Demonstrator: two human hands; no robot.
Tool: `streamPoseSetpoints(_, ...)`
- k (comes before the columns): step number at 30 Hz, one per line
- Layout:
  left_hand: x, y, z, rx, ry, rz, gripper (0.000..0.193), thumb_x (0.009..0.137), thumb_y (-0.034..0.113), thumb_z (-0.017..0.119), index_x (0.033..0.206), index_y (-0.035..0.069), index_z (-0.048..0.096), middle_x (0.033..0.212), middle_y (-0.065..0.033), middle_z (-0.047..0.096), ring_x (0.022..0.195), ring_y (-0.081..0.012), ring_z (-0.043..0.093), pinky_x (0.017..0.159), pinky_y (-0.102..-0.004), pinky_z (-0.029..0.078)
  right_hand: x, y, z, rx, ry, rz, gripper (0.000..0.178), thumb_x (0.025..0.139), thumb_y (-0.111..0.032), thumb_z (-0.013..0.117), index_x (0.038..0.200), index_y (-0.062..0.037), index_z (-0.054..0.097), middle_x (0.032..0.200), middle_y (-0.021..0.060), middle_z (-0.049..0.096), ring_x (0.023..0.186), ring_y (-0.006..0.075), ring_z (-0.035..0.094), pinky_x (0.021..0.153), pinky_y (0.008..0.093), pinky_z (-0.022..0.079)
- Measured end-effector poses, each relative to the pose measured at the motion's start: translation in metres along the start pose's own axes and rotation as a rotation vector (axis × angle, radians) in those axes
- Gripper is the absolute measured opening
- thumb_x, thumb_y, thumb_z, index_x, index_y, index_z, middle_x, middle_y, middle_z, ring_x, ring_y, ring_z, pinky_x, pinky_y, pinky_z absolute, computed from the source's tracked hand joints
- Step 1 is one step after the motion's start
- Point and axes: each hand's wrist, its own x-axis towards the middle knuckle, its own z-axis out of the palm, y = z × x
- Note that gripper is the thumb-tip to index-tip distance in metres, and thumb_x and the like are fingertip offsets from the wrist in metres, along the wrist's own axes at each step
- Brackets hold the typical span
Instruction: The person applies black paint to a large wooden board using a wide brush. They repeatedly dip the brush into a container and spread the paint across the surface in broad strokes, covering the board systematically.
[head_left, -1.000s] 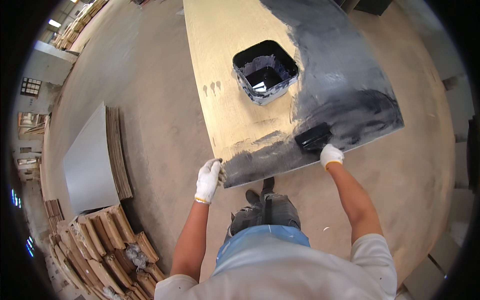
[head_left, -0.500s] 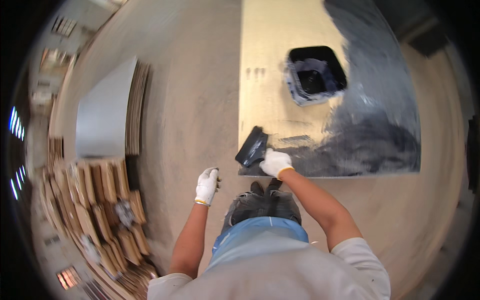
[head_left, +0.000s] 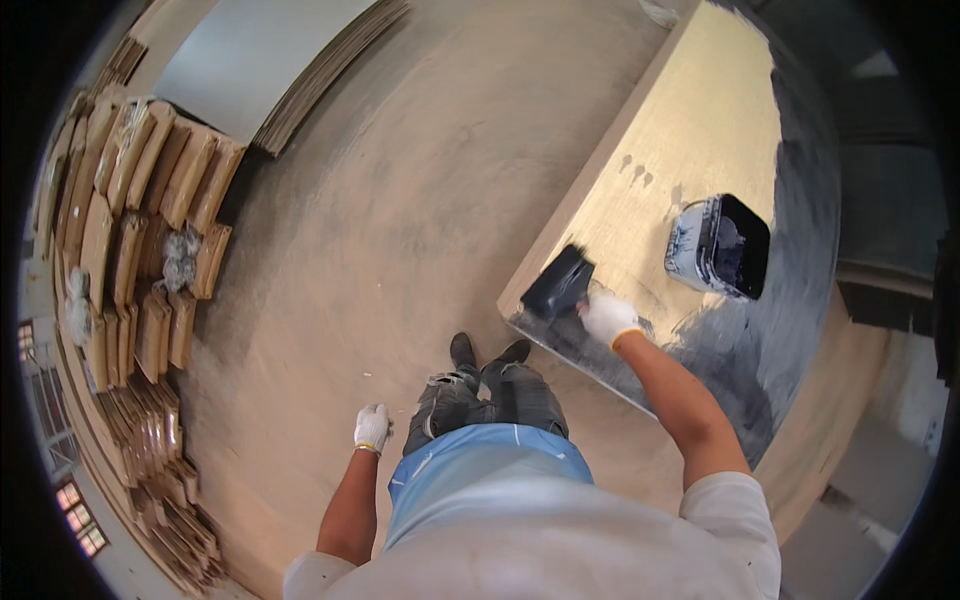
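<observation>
My right hand [head_left: 608, 316], in a white knit glove, grips the handle of a wide flat paintbrush [head_left: 558, 283] coated in black. The brush lies against the near left corner of a pale yellow panel [head_left: 655, 190], where black paint streaks the surface. Farther right on the panel stands a square bucket [head_left: 690, 245] with paint-smeared pale sides and dark paint inside. Its right side and near edge are covered in black and grey coating [head_left: 805, 240]. Low at my left side hangs my left hand [head_left: 372, 427], also gloved, with its fingers curled and nothing visible in them.
Brown wrapped packages [head_left: 140, 250] are piled at the left. Behind them lies a stack of large flat sheets [head_left: 265, 60] with a pale top. My shoes [head_left: 463, 350] are on the brown floor [head_left: 330, 260], close to the panel's near left corner.
The view has turned, so the panel and bucket appear tilted and farther right. My left hand has dropped lower beside me. My right hand still holds the brush at the panel's corner.
</observation>
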Motion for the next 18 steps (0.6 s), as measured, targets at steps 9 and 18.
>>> streamPoseSetpoints(9, -0.007, -0.055, -0.012, -0.172, 0.149, -0.099, 0.032, 0.099, 0.024, 0.051, 0.115, 0.0, 0.064, 0.066, -0.0085, 0.06, 0.044, -0.0157, 0.053, 0.04, -0.0325, 0.043, -0.007, -0.03, -0.006, -0.242, -0.057, -0.074, 0.048, 0.099, -0.045, 0.048, 0.111, -0.0038, 0.07, 0.107, 0.0238, 0.072, 0.102, 0.0405, 0.069, 0.089, 0.0488, 0.054)
streamPoseSetpoints(18, -0.041, -0.087, 0.024, -0.2, 0.175, -0.142, 0.032, 0.097, 0.022, 0.05, 0.114, -0.002, 0.063, 0.066, -0.0102, 0.061, 0.044, -0.0173, 0.054, 0.04, -0.0336, 0.042, -0.004, -0.036, -0.013, -0.249, -0.011, -0.172, 0.051, 0.099, -0.045, 0.048, 0.102, -0.002, 0.075, 0.101, 0.0243, 0.073, 0.099, 0.0413, 0.07, 0.088, 0.0486, 0.054)
